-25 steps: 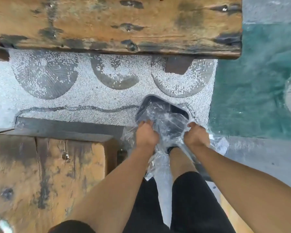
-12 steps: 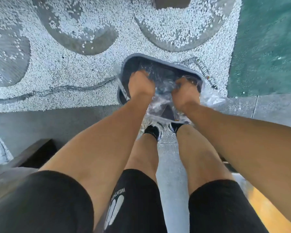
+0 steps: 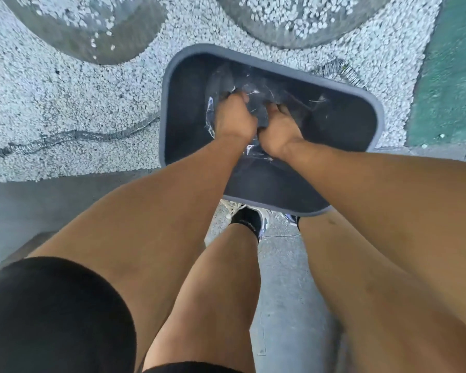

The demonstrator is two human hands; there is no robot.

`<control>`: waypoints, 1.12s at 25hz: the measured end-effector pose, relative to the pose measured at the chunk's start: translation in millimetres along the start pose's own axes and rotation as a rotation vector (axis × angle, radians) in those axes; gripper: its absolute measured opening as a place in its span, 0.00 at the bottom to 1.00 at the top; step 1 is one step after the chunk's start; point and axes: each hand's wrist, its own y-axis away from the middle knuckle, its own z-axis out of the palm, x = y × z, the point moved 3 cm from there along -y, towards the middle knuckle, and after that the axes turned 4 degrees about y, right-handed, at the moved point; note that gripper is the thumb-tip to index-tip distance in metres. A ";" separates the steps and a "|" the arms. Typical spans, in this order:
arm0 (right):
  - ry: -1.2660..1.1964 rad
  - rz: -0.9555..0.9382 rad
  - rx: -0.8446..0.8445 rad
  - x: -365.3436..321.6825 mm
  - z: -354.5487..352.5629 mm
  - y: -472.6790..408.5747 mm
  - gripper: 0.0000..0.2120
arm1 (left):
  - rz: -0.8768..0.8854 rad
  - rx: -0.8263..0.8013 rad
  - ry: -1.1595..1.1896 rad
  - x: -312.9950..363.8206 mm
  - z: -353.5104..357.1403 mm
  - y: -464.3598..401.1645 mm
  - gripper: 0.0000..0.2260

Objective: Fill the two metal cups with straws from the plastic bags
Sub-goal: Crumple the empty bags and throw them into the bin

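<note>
Both my hands reach down into a dark grey bin (image 3: 366, 98) that stands on the ground in front of my feet. My left hand (image 3: 233, 117) and my right hand (image 3: 277, 125) sit close together, each with fingers curled round crumpled clear plastic bags (image 3: 258, 100), which are pushed low inside the bin. The plastic shows only as faint glints against the dark interior. No metal cups and no straws are in view.
White gravel (image 3: 92, 103) with round grey stepping stones (image 3: 92, 25) lies beyond the bin. A green surface (image 3: 452, 76) is at the right. Grey paving (image 3: 288, 305) runs under my legs and shoes (image 3: 264, 219).
My hands have gone deeper into the bin and drawn together, pressing the plastic bags down. The view has moved closer over the bin; the wooden table has left the frame.
</note>
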 end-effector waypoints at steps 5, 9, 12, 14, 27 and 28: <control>0.002 0.039 -0.003 11.4 8.6 -3.4 0.35 | 0.028 -0.073 -0.110 -2.1 13.2 -4.3 0.18; 0.004 0.041 0.110 0.2 -13.8 27.3 0.24 | 0.093 -0.018 -0.128 12.1 -13.4 26.0 0.16; 0.089 0.022 0.129 -18.5 -38.5 59.4 0.17 | 0.155 0.035 -0.078 21.8 -45.3 65.4 0.16; 0.210 -0.022 0.066 -31.0 -51.0 82.5 0.11 | 0.183 0.014 -0.098 26.7 -61.0 92.4 0.14; 0.548 -0.108 -0.150 -104.8 -82.7 356.1 0.12 | 0.099 -0.274 -0.329 18.2 -194.6 335.9 0.12; 0.555 -0.104 -0.151 -107.3 -84.7 378.2 0.13 | 0.110 -0.281 -0.332 17.5 -203.5 354.7 0.15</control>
